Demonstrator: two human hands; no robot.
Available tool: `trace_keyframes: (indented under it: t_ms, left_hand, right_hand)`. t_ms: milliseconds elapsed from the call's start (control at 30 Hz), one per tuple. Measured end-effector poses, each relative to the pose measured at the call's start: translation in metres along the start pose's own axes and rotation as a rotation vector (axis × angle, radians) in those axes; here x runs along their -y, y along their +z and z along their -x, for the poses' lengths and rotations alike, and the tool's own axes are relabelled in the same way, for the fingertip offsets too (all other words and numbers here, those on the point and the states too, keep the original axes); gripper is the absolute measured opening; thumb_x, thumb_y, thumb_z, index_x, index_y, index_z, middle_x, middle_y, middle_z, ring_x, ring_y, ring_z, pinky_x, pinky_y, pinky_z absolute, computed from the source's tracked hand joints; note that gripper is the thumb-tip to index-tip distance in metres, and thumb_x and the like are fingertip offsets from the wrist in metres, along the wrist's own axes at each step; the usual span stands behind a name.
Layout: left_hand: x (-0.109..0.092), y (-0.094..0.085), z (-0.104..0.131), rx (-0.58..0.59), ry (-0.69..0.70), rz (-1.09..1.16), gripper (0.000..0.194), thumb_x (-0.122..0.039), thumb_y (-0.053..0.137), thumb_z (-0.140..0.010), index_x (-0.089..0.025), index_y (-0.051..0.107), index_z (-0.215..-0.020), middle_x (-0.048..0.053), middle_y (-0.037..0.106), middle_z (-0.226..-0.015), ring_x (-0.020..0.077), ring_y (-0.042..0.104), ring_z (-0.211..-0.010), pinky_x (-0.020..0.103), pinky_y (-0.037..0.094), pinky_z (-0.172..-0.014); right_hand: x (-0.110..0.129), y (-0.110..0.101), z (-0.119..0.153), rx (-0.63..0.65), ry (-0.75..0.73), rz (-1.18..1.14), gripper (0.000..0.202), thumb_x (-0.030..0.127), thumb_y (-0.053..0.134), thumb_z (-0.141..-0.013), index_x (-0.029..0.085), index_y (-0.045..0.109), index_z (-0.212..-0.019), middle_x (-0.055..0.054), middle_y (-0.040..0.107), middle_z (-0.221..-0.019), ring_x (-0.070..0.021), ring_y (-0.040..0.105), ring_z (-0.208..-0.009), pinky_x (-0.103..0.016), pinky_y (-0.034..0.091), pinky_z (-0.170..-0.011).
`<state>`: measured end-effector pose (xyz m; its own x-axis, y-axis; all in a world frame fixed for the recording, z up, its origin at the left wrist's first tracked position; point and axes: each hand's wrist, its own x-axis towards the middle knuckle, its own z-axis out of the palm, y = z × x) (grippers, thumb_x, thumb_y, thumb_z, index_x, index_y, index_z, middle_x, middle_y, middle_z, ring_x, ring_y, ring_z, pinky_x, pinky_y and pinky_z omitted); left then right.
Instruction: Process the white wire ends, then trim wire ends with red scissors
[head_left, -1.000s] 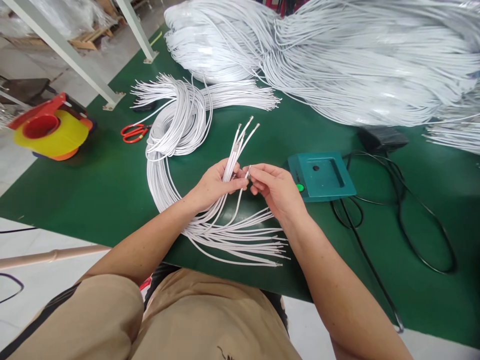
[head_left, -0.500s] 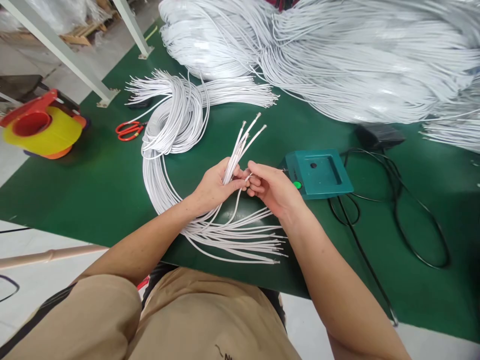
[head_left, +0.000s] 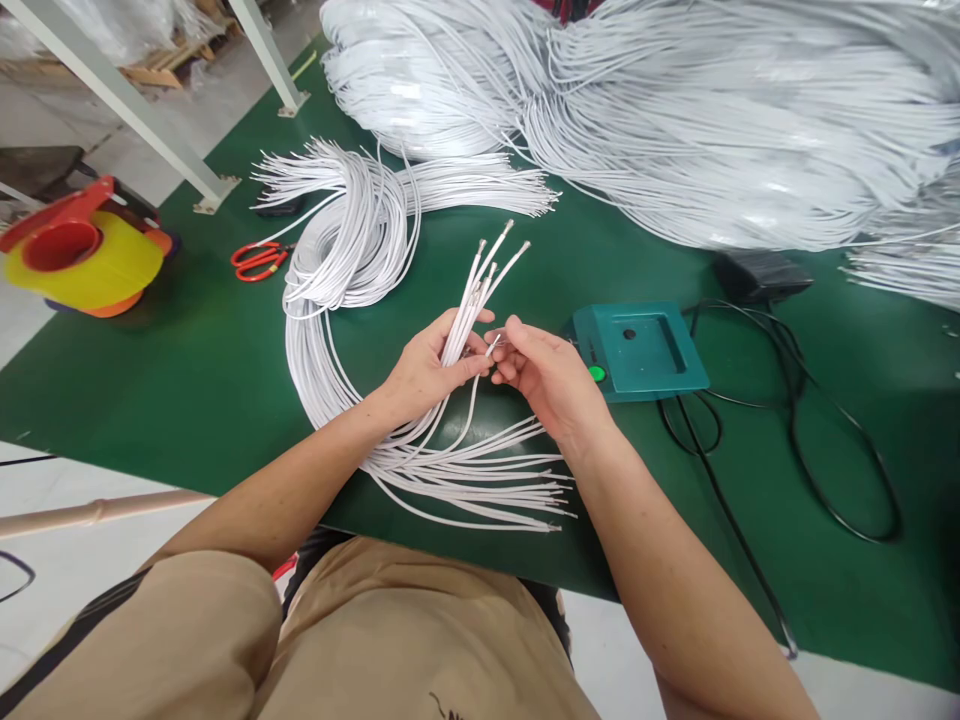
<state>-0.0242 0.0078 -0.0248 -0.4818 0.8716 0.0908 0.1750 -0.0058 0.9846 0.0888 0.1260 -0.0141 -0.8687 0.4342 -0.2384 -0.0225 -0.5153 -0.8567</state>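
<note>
My left hand (head_left: 421,368) is closed round a small bunch of white cables (head_left: 466,318), whose stripped ends point up and away from me. One single white cable (head_left: 474,395) passes out by its thumb, with its tip turned toward my right hand (head_left: 551,380). The right thumb and fingers are pinched together right beside that tip. Something thin and pale shows at those fingertips, too small to make out. Below both hands, more cables of the long bundle (head_left: 465,480) fan out across the green table (head_left: 247,400).
A teal device (head_left: 645,385) with a green button stands right of my hands, with black cords (head_left: 795,400) beyond it. Red-handled scissors (head_left: 259,262) and a yellow tape roll (head_left: 127,262) lie left. Large white cable heaps (head_left: 712,130) fill the back.
My right fingertips have shifted slightly off the single cable's tip, which now shows more plainly. The bunch in my left hand has tilted a little leftward.
</note>
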Motion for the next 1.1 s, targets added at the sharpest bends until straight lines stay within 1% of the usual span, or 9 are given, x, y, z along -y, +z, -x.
trace_keyframes:
  t_ms: [133, 300, 367, 467, 600, 700, 800, 900, 1100]
  left_hand:
    - [0.002, -0.001, 0.001, 0.031, -0.009, 0.009, 0.05, -0.032, 0.068, -0.078, -0.021, 0.053, -0.125, 0.002, 0.06, -0.087, 0.0119, 0.058, -0.076, 0.025, 0.047, -0.077]
    - [0.003, -0.001, -0.001, 0.056, -0.053, 0.078, 0.049, -0.032, 0.066, -0.08, -0.023, 0.054, -0.127, 0.002, 0.056, -0.086, 0.0084, 0.051, -0.067, 0.02, 0.044, -0.062]
    - [0.002, -0.001, -0.001, 0.074, -0.078, 0.117, 0.044, -0.031, 0.066, -0.08, -0.021, 0.057, -0.122, 0.002, 0.055, -0.083, 0.0093, 0.052, -0.067, 0.02, 0.044, -0.059]
    - [-0.001, 0.0, -0.002, 0.089, -0.172, 0.231, 0.041, -0.029, 0.069, -0.077, -0.02, 0.058, -0.115, 0.002, 0.055, -0.08, 0.0091, 0.054, -0.066, 0.018, 0.042, -0.054]
    - [0.0, 0.0, -0.005, 0.061, -0.34, 0.392, 0.048, -0.028, 0.075, -0.07, -0.018, 0.057, -0.113, 0.003, 0.057, -0.082, 0.0103, 0.059, -0.071, 0.013, 0.031, -0.044]
    - [0.004, 0.001, -0.007, 0.019, -0.32, 0.282, 0.049, -0.031, 0.076, -0.069, -0.017, 0.057, -0.112, 0.003, 0.058, -0.081, 0.0126, 0.062, -0.071, 0.013, 0.028, -0.041]
    - [0.007, 0.003, -0.008, -0.001, -0.271, 0.11, 0.047, -0.031, 0.073, -0.071, -0.018, 0.058, -0.113, 0.004, 0.061, -0.083, 0.0155, 0.064, -0.073, 0.014, 0.034, -0.041]
    - [0.007, 0.004, -0.009, -0.009, -0.268, 0.006, 0.045, -0.03, 0.07, -0.072, -0.018, 0.057, -0.113, 0.005, 0.063, -0.084, 0.0159, 0.064, -0.073, 0.014, 0.037, -0.041]
    - [0.008, 0.006, -0.011, -0.042, -0.26, -0.125, 0.044, -0.03, 0.068, -0.072, -0.016, 0.057, -0.112, 0.005, 0.065, -0.081, 0.0137, 0.06, -0.065, 0.015, 0.041, -0.039]
  right_hand:
    - [-0.001, -0.005, -0.001, 0.015, 0.015, -0.007, 0.031, 0.043, 0.073, -0.071, 0.013, 0.064, -0.073, 0.0, 0.055, -0.069, -0.0057, 0.047, -0.058, -0.021, 0.047, -0.065]
    - [0.0, -0.007, 0.001, 0.03, -0.035, 0.109, 0.023, 0.036, 0.068, -0.076, 0.014, 0.067, -0.083, -0.002, 0.06, -0.073, -0.0089, 0.053, -0.063, -0.026, 0.048, -0.071]
    - [-0.001, -0.005, 0.002, -0.07, -0.173, 0.365, 0.019, 0.033, 0.066, -0.078, 0.015, 0.067, -0.083, -0.002, 0.061, -0.074, -0.0107, 0.053, -0.065, -0.026, 0.046, -0.069]
    - [-0.005, -0.002, 0.003, -0.22, -0.518, 0.902, 0.015, 0.025, 0.055, -0.085, 0.015, 0.063, -0.077, -0.003, 0.06, -0.076, -0.0125, 0.052, -0.069, -0.026, 0.042, -0.068]
    - [-0.002, -0.007, 0.003, -0.154, -0.782, 1.544, 0.028, 0.021, 0.037, -0.094, 0.014, 0.06, -0.078, -0.008, 0.058, -0.083, -0.0175, 0.05, -0.078, -0.031, 0.038, -0.073]
    - [0.008, -0.017, 0.002, -0.167, -0.778, 1.791, 0.018, 0.022, 0.045, -0.09, 0.014, 0.061, -0.092, -0.01, 0.062, -0.096, -0.0238, 0.05, -0.093, -0.038, 0.034, -0.087]
    - [0.015, -0.027, 0.001, -0.151, -0.663, 1.863, 0.013, 0.017, 0.051, -0.086, 0.014, 0.06, -0.095, -0.008, 0.065, -0.09, -0.0239, 0.052, -0.089, -0.04, 0.029, -0.098]
    - [0.016, -0.033, -0.001, -0.089, -0.589, 1.861, 0.012, 0.011, 0.05, -0.083, 0.015, 0.059, -0.09, -0.006, 0.064, -0.08, -0.0214, 0.053, -0.081, -0.038, 0.03, -0.098]
    - [0.014, -0.035, -0.005, -0.121, -0.578, 1.892, 0.016, 0.006, 0.048, -0.077, 0.014, 0.059, -0.087, -0.009, 0.062, -0.075, -0.0224, 0.05, -0.08, -0.036, 0.032, -0.088]
